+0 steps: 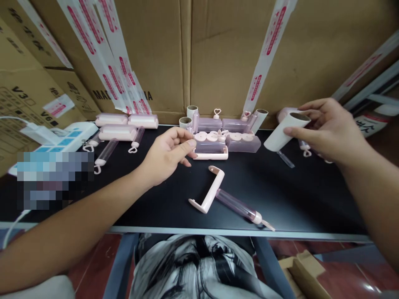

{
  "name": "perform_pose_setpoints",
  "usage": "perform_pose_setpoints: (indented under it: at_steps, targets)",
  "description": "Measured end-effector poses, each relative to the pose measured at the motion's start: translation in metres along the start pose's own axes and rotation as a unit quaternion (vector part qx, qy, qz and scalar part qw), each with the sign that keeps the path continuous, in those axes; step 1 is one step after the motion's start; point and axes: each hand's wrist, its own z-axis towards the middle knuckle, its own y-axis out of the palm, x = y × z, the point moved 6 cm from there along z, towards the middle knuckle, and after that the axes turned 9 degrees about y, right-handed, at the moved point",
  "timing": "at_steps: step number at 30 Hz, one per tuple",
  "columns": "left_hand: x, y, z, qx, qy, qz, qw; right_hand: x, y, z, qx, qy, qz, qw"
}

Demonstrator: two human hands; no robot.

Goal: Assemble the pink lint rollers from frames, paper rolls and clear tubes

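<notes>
My right hand [327, 128] grips a white sticky-paper roll [282, 135], tilted above the right side of the black table. My left hand [171, 151] has thumb and fingers drawn together beside several round pink caps [201, 136]; what lies between its fingertips, if anything, is hidden. In front of it lies a pink U-shaped lint roller handle frame [213, 189]. Its translucent purple tube grip [237, 204] ends in a pink heart loop. Behind, translucent purple covers [243, 143] and another pink frame [212, 156] sit close together.
Assembled lint rollers [118, 132] lie at the back left, near a white power strip [67, 139]. White rolls [259, 120] stand by the cardboard boxes [218, 54] behind the table. A clear narrow piece [286, 159] lies below the held roll. An open carton [305, 274] is on the floor.
</notes>
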Motion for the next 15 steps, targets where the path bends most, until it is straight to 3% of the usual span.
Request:
perform_pose_setpoints:
  at_steps: [3,6,11,15]
  targets:
    - [0.000,0.001,-0.001,-0.002,-0.004,0.009,1.000,0.015,-0.004,0.014,0.034,0.014,-0.097,0.995]
    - [0.000,0.002,-0.002,-0.007,-0.006,0.020,1.000,0.036,0.006,0.027,0.001,0.007,-0.167,0.986]
    - [0.002,0.003,-0.002,-0.024,-0.003,0.034,0.999,0.064,0.027,0.036,-0.039,-0.001,-0.195,0.980]
    - [0.005,0.007,-0.004,-0.057,-0.004,0.078,0.995,0.067,0.029,0.036,-0.058,-0.001,-0.203,0.978]
